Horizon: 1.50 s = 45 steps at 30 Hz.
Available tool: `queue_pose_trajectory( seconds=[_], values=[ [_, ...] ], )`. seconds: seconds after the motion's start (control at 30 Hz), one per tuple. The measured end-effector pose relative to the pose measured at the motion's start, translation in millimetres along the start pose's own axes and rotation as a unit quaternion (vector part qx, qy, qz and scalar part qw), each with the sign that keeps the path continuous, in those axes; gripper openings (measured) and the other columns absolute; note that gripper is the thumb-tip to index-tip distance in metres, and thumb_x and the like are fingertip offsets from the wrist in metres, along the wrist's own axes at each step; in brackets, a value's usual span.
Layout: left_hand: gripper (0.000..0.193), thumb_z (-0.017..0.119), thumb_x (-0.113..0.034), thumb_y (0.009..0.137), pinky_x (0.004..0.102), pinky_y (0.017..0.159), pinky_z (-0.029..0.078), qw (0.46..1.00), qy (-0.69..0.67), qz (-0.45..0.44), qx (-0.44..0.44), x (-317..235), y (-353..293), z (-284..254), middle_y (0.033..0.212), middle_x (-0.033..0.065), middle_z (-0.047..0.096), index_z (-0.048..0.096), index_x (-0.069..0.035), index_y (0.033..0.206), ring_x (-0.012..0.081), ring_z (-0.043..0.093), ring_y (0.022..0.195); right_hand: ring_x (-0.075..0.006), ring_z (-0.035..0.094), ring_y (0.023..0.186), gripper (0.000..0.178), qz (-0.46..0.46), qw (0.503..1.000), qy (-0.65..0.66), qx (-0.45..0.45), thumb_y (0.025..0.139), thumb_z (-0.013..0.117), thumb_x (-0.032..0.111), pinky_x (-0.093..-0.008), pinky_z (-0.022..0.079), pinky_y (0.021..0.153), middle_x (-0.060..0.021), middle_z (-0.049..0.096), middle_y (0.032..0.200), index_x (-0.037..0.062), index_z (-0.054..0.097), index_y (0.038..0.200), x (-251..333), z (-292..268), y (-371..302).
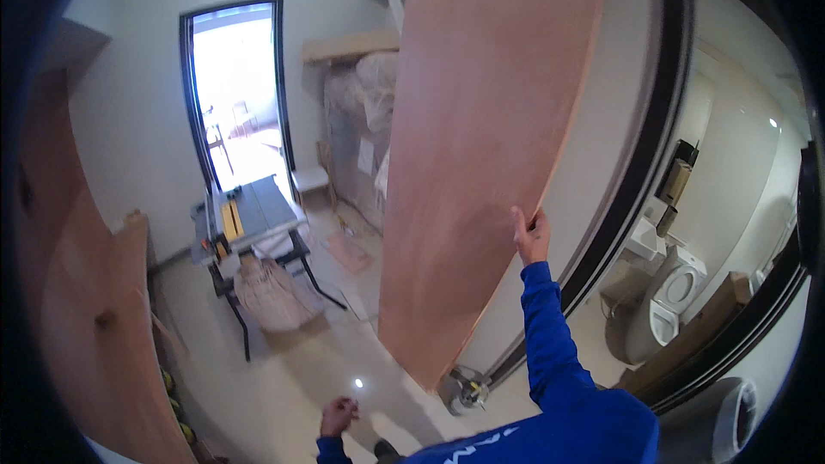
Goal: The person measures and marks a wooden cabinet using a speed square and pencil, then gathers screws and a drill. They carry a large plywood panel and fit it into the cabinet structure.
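Observation:
A tall reddish-brown plywood panel [473, 146] stands on end, slightly tilted, to the right of the room's middle. My right hand [532, 239] grips its right edge, the thumb on the broad face and the fingers curled at the edge. Low in the view, my left hand [339, 416] hangs away from the panel above the floor. Its fingers are loosely bent and a little apart, and no object shows in them. Just beyond the panel's lower right corner, a small metal device with a yellow part [469, 389] sits on the floor.
A table saw [249, 213] on black legs, with a cloth dust bag [277, 296], stands ahead-left near a bright doorway [239, 86]. More wood sheets [94, 309] lean at left. Plastic-wrapped goods [357, 133] are behind the panel. A dark-framed doorway [632, 163] opens onto a bathroom.

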<state>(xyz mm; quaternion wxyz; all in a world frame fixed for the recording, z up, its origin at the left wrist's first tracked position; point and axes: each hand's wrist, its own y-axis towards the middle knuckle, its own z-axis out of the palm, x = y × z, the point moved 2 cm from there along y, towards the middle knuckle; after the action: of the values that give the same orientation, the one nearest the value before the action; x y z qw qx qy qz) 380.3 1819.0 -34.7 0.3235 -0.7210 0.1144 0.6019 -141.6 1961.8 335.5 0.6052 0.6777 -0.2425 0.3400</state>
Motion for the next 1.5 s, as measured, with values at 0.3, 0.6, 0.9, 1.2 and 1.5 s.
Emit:
queue_pose_trajectory(
  seconds=[0.3, 0.6, 0.9, 1.2, 1.5],
  values=[
    [0.035, 0.07, -0.026, 0.1, 0.0304, 0.07, 0.056, 0.988, 0.082, 0.1, 0.081, -175.7, 158.0, 10.4, 0.09, 0.0075, 0.074, 0.07, 0.005, 0.114, 0.0135, 0.069, 0.077, -0.0063, 0.054, 0.086, 0.03, -0.013, 0.994, 0.015, -0.112, 0.108, 0.059, 0.033, -0.0237, 0.045, 0.077, 0.0009, 0.064, 0.095, 0.0036, 0.066, 0.105, -18.3, 5.2, -23.1],
    [0.044, 0.072, -0.028, 0.098, 0.0338, 0.092, 0.053, 0.927, 0.066, 0.355, 0.101, -436.3, 349.0, 116.2, 0.111, 0.0137, 0.076, 0.067, 0.004, 0.129, 0.0189, 0.07, 0.102, -0.0179, 0.051, 0.111, 0.056, 0.01, 0.96, -0.11, -0.259, 0.111, 0.046, 0.046, -0.0326, 0.041, 0.102, -0.011, 0.059, 0.118, -0.0074, 0.057, 0.125, -23.9, 23.7, -27.1],
    [0.052, 0.07, -0.028, 0.099, 0.0359, 0.107, 0.046, 0.885, -0.015, 0.415, 0.21, -500.8, 462.1, 144.0, 0.136, 0.0175, 0.067, 0.061, -0.001, 0.142, 0.0241, 0.062, 0.127, -0.0374, 0.017, 0.158, 0.101, -0.124, 0.898, -0.237, -0.35, 0.102, 0.032, 0.074, -0.0449, 0.013, 0.13, -0.0275, 0.017, 0.169, -0.0102, 0.024, 0.159, -56.7, -8.5, -35.9],
    [0.032, 0.067, -0.014, 0.098, 0.0354, 0.092, 0.053, 0.845, -0.059, 0.383, 0.369, -499.8, 512.1, 136.0, 0.12, 0.0177, 0.071, 0.069, 0.002, 0.125, 0.0289, 0.069, 0.11, -0.0378, 0.05, 0.134, 0.077, -0.022, 0.837, -0.201, -0.508, 0.113, 0.019, 0.051, -0.0492, 0.039, 0.116, -0.0268, 0.045, 0.153, -0.0113, 0.042, 0.15, -19.4, 17.6, -18.7],
    [0.03, 0.07, -0.013, 0.096, 0.0371, 0.089, 0.052, 0.807, -0.132, 0.336, 0.467, -509.7, 535.3, 143.2, 0.111, 0.017, 0.067, 0.069, 0.002, 0.122, 0.0312, 0.067, 0.102, -0.0354, 0.053, 0.124, 0.064, 0.022, 0.757, -0.328, -0.564, 0.112, 0.026, 0.047, -0.0511, 0.046, 0.11, -0.0251, 0.053, 0.142, -0.0045, 0.046, 0.144, -12.8, 2.0, -24.0]
  ],
)
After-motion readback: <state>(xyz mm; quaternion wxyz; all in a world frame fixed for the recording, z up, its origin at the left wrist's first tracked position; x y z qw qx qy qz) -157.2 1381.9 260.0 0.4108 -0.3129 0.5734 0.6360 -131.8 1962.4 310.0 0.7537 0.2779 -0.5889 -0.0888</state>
